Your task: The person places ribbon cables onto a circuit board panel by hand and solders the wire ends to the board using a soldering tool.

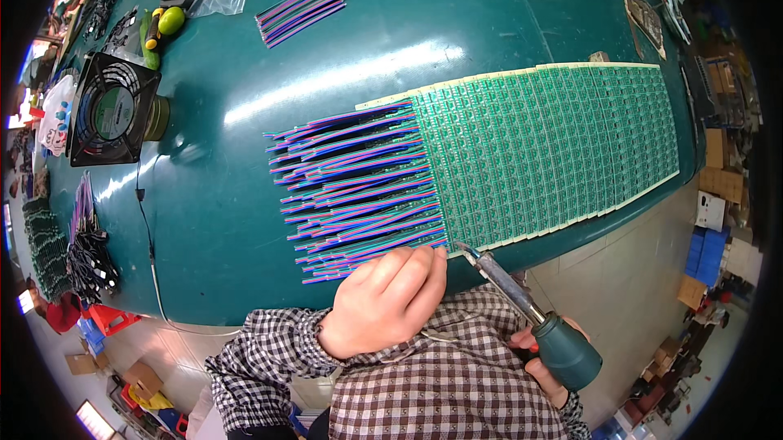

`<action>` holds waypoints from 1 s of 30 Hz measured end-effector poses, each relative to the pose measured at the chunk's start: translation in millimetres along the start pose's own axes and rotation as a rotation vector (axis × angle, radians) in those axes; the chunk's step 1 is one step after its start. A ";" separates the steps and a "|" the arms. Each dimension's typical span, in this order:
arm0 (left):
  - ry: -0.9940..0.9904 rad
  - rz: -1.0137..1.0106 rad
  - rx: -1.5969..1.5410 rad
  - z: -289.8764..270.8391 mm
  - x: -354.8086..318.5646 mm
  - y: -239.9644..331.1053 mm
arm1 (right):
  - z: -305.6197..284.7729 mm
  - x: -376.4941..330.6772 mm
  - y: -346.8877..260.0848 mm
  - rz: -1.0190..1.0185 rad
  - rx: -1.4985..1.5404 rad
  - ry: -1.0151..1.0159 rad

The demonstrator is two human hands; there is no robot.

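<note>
a: we're over the green bench (489, 16) now, and our left hand (383, 301) is curled tight, knuckles up, pressing down on the near ends of the ribbon wires (359, 187). whether it pinches one wire underneath, we cannot tell.

b: and our right hand (542, 358) is wrapped fully round the dark green grip of the soldering iron (522, 301), tip aimed at the lower left corner of the circuit board panel (555, 146), right where wire meets board.

a: that's why we think the fist sits there: it pins the wires flat so the joint stays put under the tip.

b: the panel lies at the near edge of the bench, close to us, with the wires fanned out to its left, all attached along one side.

a: counts: one iron, one panel of many small boards, too many to count. the wires, dozens, also too many.

b: further off we see one loose bundle of cut ribbon wire (300, 12), one black box fan (114, 110) standing at the left, perhaps facing the work to pull fumes, and one yellow-green handled tool (163, 26).
</note>
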State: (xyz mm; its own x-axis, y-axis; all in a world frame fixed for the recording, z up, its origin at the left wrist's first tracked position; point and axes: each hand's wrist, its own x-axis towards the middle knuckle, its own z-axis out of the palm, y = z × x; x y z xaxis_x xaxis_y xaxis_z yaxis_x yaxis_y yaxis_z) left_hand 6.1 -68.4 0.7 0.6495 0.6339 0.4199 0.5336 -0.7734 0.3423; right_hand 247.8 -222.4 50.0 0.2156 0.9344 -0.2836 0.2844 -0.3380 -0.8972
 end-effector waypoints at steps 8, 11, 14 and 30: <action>-0.027 0.017 -0.038 -2.9 10.7 1.5 | -15.9 -7.8 17.9 0.103 0.538 0.043; -0.027 -0.016 -0.009 -1.5 5.7 2.1 | -43.9 24.1 18.6 -0.041 0.618 0.228; -0.031 -0.002 0.014 2.1 1.1 0.5 | -97.7 75.4 -0.6 -0.298 0.501 0.530; -0.126 0.030 -0.003 -9.1 -6.1 -0.6 | -281.6 318.1 -3.8 -0.259 0.181 0.815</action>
State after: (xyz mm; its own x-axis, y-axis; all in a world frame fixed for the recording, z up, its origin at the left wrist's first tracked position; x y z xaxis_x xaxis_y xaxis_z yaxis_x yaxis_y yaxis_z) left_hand -3.1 -71.8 5.6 0.7285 0.6052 0.3210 0.5111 -0.7921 0.3336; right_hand 578.4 44.4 58.5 0.7854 0.5839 0.2053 0.2794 -0.0385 -0.9594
